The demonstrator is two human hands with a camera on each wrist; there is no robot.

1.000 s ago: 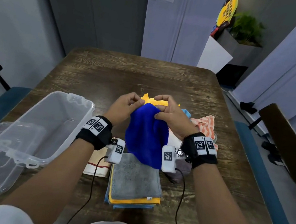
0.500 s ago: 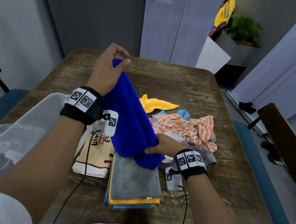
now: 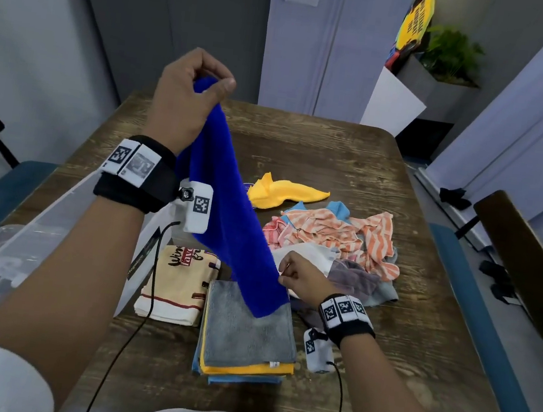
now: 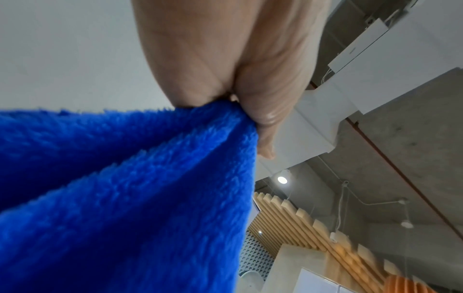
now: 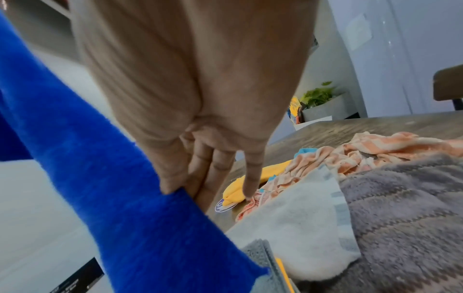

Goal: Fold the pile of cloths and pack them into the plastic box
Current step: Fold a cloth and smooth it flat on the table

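Head view shows the left hand (image 3: 187, 98) raised high above the folded stack (image 3: 246, 334), its fingers (image 4: 263, 99) pinching the top corner of the blue cloth (image 3: 226, 220). The cloth hangs taut down to the stack, where the right hand (image 3: 305, 279) pinches its lower edge between thumb and fingers. The plastic box (image 3: 48, 211) sits left of the stack and the loose cloths (image 3: 335, 235) lie right of it on the counter (image 3: 305, 148)
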